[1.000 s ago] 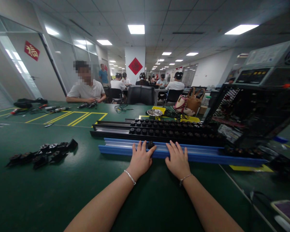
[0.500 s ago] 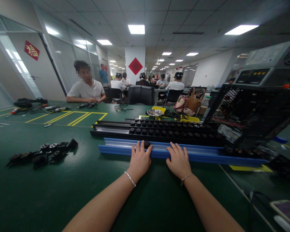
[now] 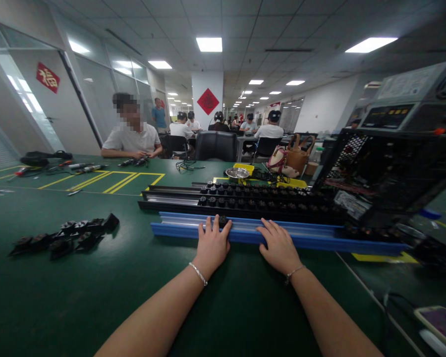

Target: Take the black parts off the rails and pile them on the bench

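A long blue channel rail (image 3: pixel 188 231) lies across the green table in front of me. My left hand (image 3: pixel 212 243) is at its middle, with a small black socket module (image 3: pixel 222 221) between thumb and index finger inside the channel. The other fingers of that hand stretch over the rail. Farther right, my right hand (image 3: pixel 278 245) rests with its fingers stretched out on the rail's edge, holding nothing. Black modules (image 3: pixel 367 232) sit in the channel's right end. Behind it lie black rails (image 3: pixel 163 204) carrying rows of round black modules (image 3: pixel 232 203).
Loose black modules (image 3: pixel 83 233) lie on the left. An open computer case (image 3: pixel 342 163) stands at the right behind the rails. A metal bowl (image 3: pixel 238 173) and yellow trays (image 3: pixel 292 183) are at the back. A phone (image 3: pixel 440 320) lies front right. A person (image 3: pixel 132 139) sits across the table.
My left hand and the black socket module have shifted slightly left along the blue rail. My right hand's wrist has swung a little to the right, its fingertips staying on the rail.
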